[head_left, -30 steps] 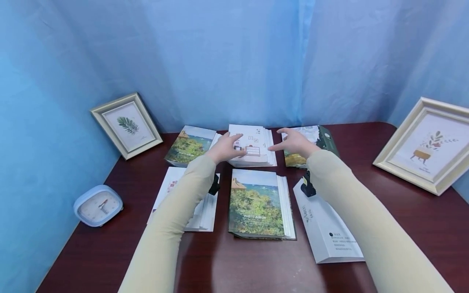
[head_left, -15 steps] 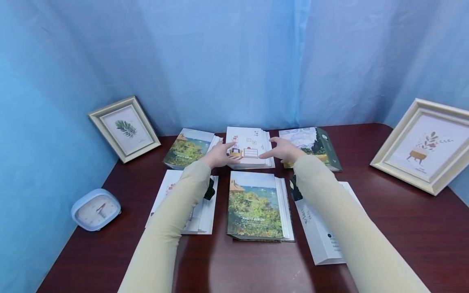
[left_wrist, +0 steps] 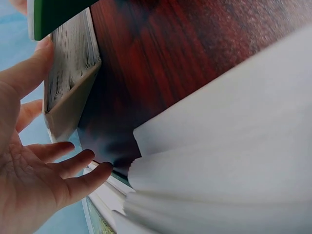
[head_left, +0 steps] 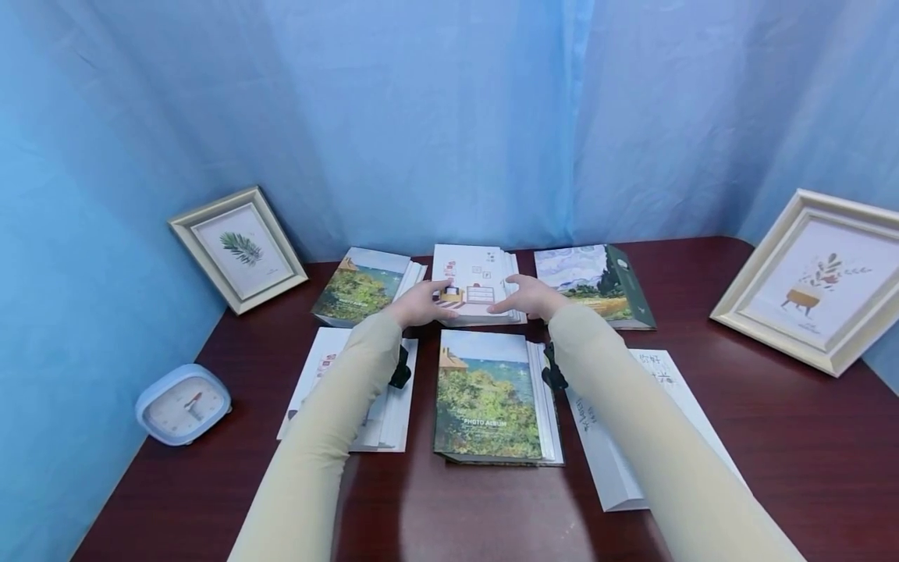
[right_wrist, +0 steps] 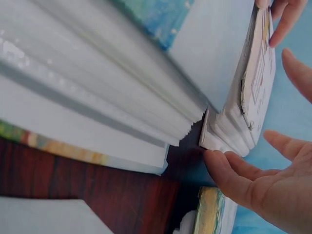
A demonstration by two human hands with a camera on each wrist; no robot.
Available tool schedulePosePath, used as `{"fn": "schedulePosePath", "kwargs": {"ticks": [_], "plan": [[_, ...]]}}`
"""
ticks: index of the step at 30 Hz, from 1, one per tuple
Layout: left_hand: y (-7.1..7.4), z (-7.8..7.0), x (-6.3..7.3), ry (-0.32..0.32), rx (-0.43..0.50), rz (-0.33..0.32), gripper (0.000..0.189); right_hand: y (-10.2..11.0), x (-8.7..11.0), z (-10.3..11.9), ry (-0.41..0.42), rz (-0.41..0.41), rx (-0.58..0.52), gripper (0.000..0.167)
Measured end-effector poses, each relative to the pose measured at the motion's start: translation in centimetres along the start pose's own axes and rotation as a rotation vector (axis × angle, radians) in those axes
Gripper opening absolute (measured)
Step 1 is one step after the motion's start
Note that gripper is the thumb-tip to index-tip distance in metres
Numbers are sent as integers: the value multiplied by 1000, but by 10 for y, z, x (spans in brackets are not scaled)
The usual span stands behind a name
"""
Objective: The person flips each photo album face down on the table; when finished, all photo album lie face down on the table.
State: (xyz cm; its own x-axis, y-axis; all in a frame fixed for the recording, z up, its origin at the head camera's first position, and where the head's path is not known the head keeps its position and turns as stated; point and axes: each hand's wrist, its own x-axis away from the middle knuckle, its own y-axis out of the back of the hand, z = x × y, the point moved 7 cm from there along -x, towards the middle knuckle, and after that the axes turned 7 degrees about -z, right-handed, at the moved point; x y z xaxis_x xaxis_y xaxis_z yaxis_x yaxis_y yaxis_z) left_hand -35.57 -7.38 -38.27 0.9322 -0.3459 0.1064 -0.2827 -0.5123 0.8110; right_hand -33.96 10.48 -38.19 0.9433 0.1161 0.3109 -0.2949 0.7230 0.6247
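At the back middle of the table lies a white photo album (head_left: 467, 261) printed with small furniture drawings. My left hand (head_left: 416, 303) is at its near left corner, the thumb lying over the cover's edge. In the left wrist view that hand's thumb is by the album's page block (left_wrist: 73, 53), while the other fingers are spread and nearly straight. On the opposite side my right hand (head_left: 531, 299) reaches around the near right corner. The right wrist view has its fingertips right at the lower cover, with the thumb apart above the album (right_wrist: 261, 73).
Landscape-covered albums (head_left: 485, 390) lie in front and at back left (head_left: 365, 281); a green-edged album (head_left: 586, 277) lies at back right. White albums are under the left sleeve (head_left: 323, 460) and right sleeve (head_left: 653, 437). A blue clock (head_left: 184, 404) and picture frames (head_left: 242, 243) stand at the sides.
Both hands have come down and closer together at the white album's near corners; the right hand moved left, off the green-edged album. The albums lie where they were.
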Motion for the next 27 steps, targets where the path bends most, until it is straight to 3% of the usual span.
{"fn": "schedulePosePath", "kwargs": {"ticks": [17, 27], "plan": [[0, -3, 0, 41, 138, -57, 67, 6, -2, -7, -16, -41, -33, 71], [-5, -3, -3, 54, 201, -95, 64, 4, -6, -12, -49, -40, -155, 68]]}}
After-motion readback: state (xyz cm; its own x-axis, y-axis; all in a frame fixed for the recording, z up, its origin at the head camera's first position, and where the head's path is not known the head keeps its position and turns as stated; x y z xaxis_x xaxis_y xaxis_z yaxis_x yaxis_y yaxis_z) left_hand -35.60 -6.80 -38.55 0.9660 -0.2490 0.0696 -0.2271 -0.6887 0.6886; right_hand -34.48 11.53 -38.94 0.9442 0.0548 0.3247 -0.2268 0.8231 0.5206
